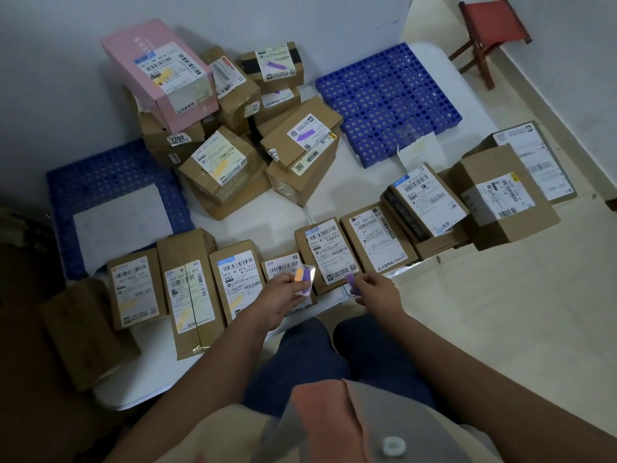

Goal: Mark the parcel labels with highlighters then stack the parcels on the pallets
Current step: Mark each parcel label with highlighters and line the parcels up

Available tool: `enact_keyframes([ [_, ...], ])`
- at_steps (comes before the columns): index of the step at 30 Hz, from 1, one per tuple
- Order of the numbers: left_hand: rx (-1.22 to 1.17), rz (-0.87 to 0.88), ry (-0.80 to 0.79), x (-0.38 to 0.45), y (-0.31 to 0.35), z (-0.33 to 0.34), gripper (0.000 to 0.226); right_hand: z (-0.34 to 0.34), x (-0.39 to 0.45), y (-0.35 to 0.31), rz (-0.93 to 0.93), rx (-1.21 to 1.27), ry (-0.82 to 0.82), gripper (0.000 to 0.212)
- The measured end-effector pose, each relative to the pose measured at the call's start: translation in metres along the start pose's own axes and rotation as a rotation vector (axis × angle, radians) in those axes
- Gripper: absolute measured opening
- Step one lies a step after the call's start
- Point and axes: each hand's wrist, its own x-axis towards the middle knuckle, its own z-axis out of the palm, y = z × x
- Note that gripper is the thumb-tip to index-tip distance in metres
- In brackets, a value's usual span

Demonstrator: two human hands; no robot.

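Note:
My left hand (279, 300) holds a clear packet of highlighters (304, 279) with orange and purple ones showing. My right hand (374, 289) pinches a purple highlighter (351, 282) just below a labelled parcel (329, 252). A row of brown parcels lies label-up in front of me, among them one at the left (135, 289) and one to the right (377, 243). A pile of marked parcels (233, 155) topped by a pink box (160, 71) stands at the back. Two blue pallets lie at the left (100, 182) and back right (390, 98).
A white sheet (120, 218) lies on the left pallet. A red folding stool (487, 38) stands in the far right corner. More brown boxes (507, 195) sit at the right. My knees (334, 362) are just below the row of parcels. A white wall runs behind.

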Motion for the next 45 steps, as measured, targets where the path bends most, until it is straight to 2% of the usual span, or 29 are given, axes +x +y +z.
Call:
enact_keyframes([
  [4, -0.006, -0.001, -0.003, -0.001, 0.000, 0.000, 0.014, -0.002, -0.001, 0.001, 0.010, -0.015, -0.001, 0.035],
  [11, -0.006, -0.001, 0.018, -0.004, 0.000, -0.013, 0.025, 0.007, 0.017, -0.025, -0.030, -0.068, -0.024, 0.021],
  [13, -0.033, 0.014, 0.035, -0.006, 0.002, -0.020, 0.023, 0.013, 0.028, -0.035, -0.044, -0.148, -0.034, 0.019],
  [18, -0.013, 0.007, 0.072, -0.011, 0.004, -0.034, 0.025, 0.028, 0.049, -0.037, -0.024, -0.382, -0.096, 0.030],
  [27, -0.042, 0.006, 0.088, -0.012, 0.003, -0.037, 0.027, 0.043, 0.056, -0.040, -0.047, -0.571, -0.013, 0.026],
  [35, -0.060, 0.002, 0.092, -0.016, 0.010, -0.038, 0.027, 0.035, 0.054, -0.051, -0.014, -0.774, -0.067, 0.036],
  [37, -0.067, 0.003, 0.090, -0.018, 0.013, -0.038, 0.026, 0.032, 0.050, -0.050, -0.033, -0.737, -0.056, 0.041],
  [40, -0.082, 0.032, 0.082, -0.018, 0.021, -0.037, 0.023, 0.025, 0.040, -0.048, -0.125, -0.495, 0.068, 0.047],
  [45, -0.112, 0.081, 0.034, -0.025, 0.040, -0.023, 0.014, 0.020, 0.022, -0.053, -0.189, -0.150, 0.190, 0.033],
])
